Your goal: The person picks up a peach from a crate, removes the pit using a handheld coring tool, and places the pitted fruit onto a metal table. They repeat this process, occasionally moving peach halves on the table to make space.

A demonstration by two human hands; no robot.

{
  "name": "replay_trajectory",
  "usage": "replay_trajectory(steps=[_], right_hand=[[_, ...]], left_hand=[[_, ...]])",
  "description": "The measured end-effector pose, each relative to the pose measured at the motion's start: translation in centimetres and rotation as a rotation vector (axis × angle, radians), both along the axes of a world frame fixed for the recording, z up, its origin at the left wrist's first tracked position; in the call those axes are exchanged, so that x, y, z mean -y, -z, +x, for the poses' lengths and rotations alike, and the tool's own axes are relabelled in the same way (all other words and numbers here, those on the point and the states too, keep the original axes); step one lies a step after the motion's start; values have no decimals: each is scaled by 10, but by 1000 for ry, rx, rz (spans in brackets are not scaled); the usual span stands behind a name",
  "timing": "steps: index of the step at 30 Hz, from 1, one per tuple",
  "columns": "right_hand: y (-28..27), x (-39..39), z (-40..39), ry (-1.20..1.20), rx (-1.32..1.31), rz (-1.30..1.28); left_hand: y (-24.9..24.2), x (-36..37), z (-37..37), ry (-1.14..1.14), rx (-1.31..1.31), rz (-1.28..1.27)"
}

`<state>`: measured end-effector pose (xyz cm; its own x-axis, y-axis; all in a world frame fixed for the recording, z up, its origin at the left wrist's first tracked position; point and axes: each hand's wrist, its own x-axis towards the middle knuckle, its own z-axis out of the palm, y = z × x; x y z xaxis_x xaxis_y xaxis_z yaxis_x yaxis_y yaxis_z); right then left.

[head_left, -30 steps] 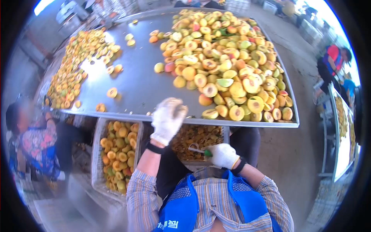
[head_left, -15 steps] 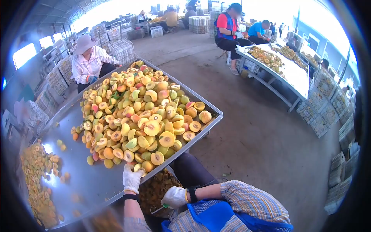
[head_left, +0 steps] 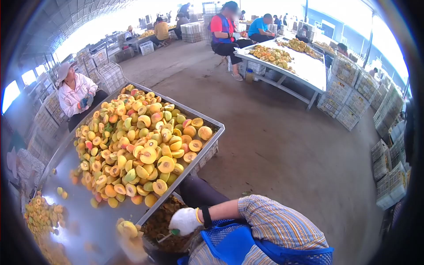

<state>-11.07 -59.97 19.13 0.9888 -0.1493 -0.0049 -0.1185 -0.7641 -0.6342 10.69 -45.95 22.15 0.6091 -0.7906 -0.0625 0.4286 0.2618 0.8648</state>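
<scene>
Left hand (head_left: 134, 251) had moved nearer from the pile (head_left: 147, 154), holding blurred fruit (head_left: 127, 229); a loose hold might drop some. Right hand (head_left: 185, 221) clasped a green-handled tool (head_left: 175, 232).

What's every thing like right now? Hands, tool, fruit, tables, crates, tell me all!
Left hand: blurry, seemingly holding fruit
Right hand: gloved, closed around a tool
Fruit pile: heaped, many pieces halved
Metal table: partly covered
White table: fruit on top
Crates: stacked
</scene>
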Motion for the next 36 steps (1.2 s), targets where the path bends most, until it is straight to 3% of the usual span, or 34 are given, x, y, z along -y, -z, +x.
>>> replay_trajectory(steps=[3,6,9,12,14,15,16,17,18,20,24,32,36], right_hand=[[-62,32,3,69,135,-66],[-144,65,20,173,62,-306],[-231,87,50,97,81,-584],[-304,106,142,-64,113,-864],[-346,93,150,-124,69,-904],[-358,87,158,-150,54,-917],[-367,81,163,-172,57,-925],[-370,79,167,-188,48,-917],[-379,73,167,-206,74,-928],[-384,67,168,-226,90,-921],[-391,53,165,-244,100,-947],[-415,26,168,-260,208,-939],[-436,0,162,-234,307,-957]], left_hand=[[-7,-23,-11,-107,34,-22],[-19,-43,-25,-142,5,56],[10,-67,2,58,-167,-131],[-5,-72,-29,-93,-192,-10],[7,-75,-25,-147,-129,112],[11,-82,-20,-153,-46,217],[-19,-65,-51,-279,47,341],[11,-71,-30,-306,-121,228],[33,-80,-5,-335,-113,261],[65,-102,28,276,-466,-188],[53,-94,-1,-77,-250,22],[32,-78,-27,-182,-168,127],[52,-85,-26,-243,-100,213]])
